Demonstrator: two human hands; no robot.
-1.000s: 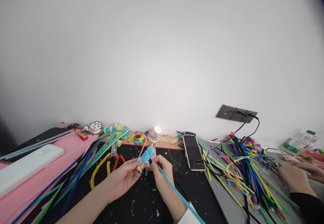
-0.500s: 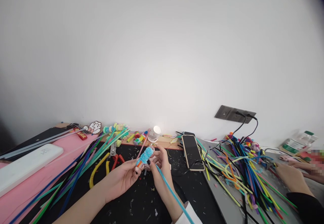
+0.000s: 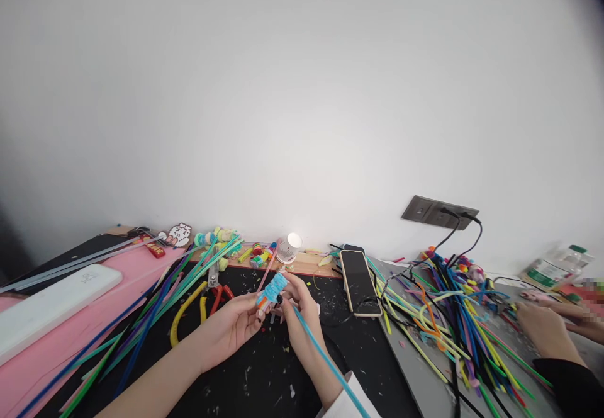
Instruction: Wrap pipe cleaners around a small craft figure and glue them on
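Note:
My left hand pinches the lower end of a small rod wound with a fuzzy light-blue pipe cleaner coil, held tilted above the black mat. My right hand is closed on the coil's upper side, fingers wrapped at it. The pipe cleaner's long blue tail runs from the coil down over my right wrist toward the bottom edge.
Yellow-handled pliers and red-handled cutters lie left of my hands among long coloured stems. A phone lies to the right, beside a pile of pipe cleaners. Another person's hands work at far right. A white case rests on pink sheet.
My right hand's fingers have shifted slightly around the coil's top; the coil stays in about the same spot. The view has drifted a little.

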